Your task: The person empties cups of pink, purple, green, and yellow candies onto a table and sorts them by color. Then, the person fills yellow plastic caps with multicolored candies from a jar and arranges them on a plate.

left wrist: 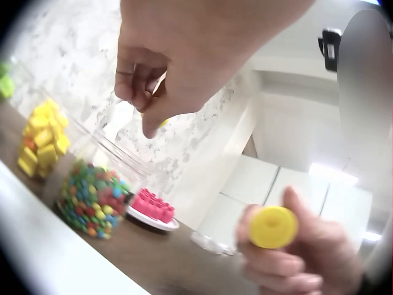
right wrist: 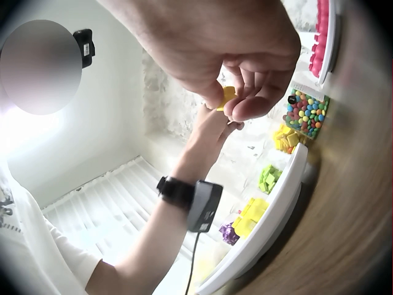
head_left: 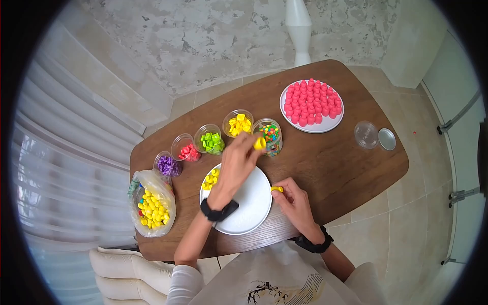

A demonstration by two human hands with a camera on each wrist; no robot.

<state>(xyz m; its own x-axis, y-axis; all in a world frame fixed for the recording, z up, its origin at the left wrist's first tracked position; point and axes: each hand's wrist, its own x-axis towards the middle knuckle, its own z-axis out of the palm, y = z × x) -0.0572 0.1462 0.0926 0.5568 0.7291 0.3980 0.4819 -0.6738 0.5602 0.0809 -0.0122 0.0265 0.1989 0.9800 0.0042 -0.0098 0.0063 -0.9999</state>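
Note:
In the head view my left hand (head_left: 235, 165) is over the white plate (head_left: 244, 221), pinching a yellow cup-shaped piece (head_left: 260, 143) near the jar of colored candies (head_left: 273, 147). My right hand (head_left: 297, 204) pinches another yellow piece (head_left: 277, 189) at the plate's right edge. The left wrist view shows this second piece (left wrist: 273, 227) end-on, held apart from my left hand (left wrist: 178, 61). Several yellow pieces (head_left: 210, 179) stand on the plate's left side. My left fingers mostly hide their piece in the left wrist view.
Cups of yellow (head_left: 240, 124), green (head_left: 210, 141), red (head_left: 188, 152) and purple (head_left: 168, 165) wrapped pieces line the table's far side. A bag (head_left: 154, 208) of yellow pieces lies left. Pink pieces (head_left: 311, 104) fill a plate at the back right, near a clear cup (head_left: 366, 134) and a lid (head_left: 387, 139).

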